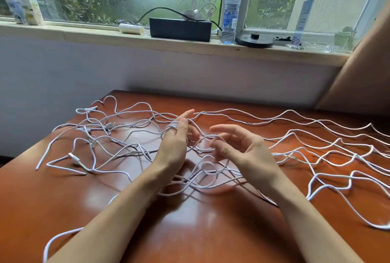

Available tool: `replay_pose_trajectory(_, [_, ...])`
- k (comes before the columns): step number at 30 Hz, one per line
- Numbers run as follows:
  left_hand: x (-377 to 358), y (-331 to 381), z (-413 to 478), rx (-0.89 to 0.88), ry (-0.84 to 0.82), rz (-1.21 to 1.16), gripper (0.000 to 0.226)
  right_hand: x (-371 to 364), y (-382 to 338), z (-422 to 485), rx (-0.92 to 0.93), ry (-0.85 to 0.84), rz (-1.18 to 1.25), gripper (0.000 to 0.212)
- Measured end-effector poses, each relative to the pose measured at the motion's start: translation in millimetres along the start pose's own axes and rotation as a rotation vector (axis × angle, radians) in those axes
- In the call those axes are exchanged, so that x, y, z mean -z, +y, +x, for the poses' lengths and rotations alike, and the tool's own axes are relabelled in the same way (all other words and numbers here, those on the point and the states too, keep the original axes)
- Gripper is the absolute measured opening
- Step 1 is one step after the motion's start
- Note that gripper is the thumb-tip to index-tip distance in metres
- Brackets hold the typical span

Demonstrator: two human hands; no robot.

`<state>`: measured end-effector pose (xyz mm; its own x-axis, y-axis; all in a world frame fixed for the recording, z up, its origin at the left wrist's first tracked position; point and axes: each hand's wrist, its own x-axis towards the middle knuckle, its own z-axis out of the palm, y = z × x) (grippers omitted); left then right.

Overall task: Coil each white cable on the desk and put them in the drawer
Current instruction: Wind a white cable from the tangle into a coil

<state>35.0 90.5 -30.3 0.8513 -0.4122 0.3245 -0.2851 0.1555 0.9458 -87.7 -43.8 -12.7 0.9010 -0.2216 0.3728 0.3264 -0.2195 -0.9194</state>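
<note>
Two bare forearms (pixel 118 210) reach in over the table (pixel 190 237). The left hand's (pixel 175 146) fingers (pixel 185 124) hold several turns of white cable (pixel 172 125) wound round them. Just right of it, the right hand (pixel 247 153) curls loosely at a strand; whether it is gripping is unclear. Loose cables (pixel 249 124) sprawl either side, running mostly left-right.

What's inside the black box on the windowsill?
Thin white cables and a dark cable stick out of the top of the black box. Its front wall hides whatever lies lower inside.
</note>
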Motion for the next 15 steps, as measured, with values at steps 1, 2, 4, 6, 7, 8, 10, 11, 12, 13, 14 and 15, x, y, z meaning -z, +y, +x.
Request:
replay_pose_trajectory(1, [-1.0, 0.3, -1.4, -0.032, -0.01, 0.046, 0.036, -0.2, -0.9, -0.2, -0.014, 0.002, 0.049, 0.03])
replay_pose_trajectory(2, [-1.4, -0.5, -2.0, -0.053, -0.02, 0.074, 0.036, -0.1, -1.3, -0.2, -0.028, 0.007, 0.08, 0.032])
replay_pose_trajectory(4, [-0.8, -3.6, -2.0, -0.074, -0.029, 0.123, 0.037, -1.3, -3.3, -0.1, -0.049, 0.023, 0.097, 0.033])
replay_pose_trajectory(6, [0.0, -4.4, -1.8, -0.07, -0.038, 0.169, 0.038, -2.4, -4.6, 0.4, -0.056, 0.058, 0.069, 0.032])
replay_pose_trajectory(7, [-0.1, -3.8, -2.3, -0.061, -0.047, 0.179, 0.038, -2.2, -4.5, 0.6, -0.055, 0.082, 0.043, 0.032])
replay_pose_trajectory(8, [-0.2, -3.1, -3.1, -0.053, -0.057, 0.184, 0.039, -1.9, -4.0, 0.9, -0.053, 0.103, 0.014, 0.031])
replay_pose_trajectory(10, [-0.5, 0.4, -6.6, -0.041, -0.07, 0.171, 0.04, -1.1, -2.3, 1.1, -0.052, 0.135, -0.04, 0.031])
replay_pose_trajectory(11, [-0.8, 1.6, -8.0, -0.032, -0.071, 0.159, 0.044, -0.9, -1.8, 0.8, -0.052, 0.145, -0.059, 0.03])
replay_pose_trajectory(12, [-1.4, 2.2, -8.8, -0.028, -0.076, 0.145, 0.047, -1.1, -1.5, 0.7, -0.05, 0.157, -0.078, 0.03])
replay_pose_trajectory(13, [-1.8, 1.9, -8.9, -0.032, -0.092, 0.115, 0.046, -1.1, -1.0, 0.8, -0.041, 0.176, -0.107, 0.03])
replay_pose_trajectory(14, [-2.2, 2.0, -8.9, -0.033, -0.117, 0.066, 0.039, -0.5, -0.4, 1.1, -0.025, 0.204, -0.152, 0.029])
replay_pose_trajectory(15, [-2.5, 3.8, -9.5, -0.03, -0.136, 0.016, 0.035, 0.5, 0.4, 1.5, -0.005, 0.239, -0.208, 0.03])
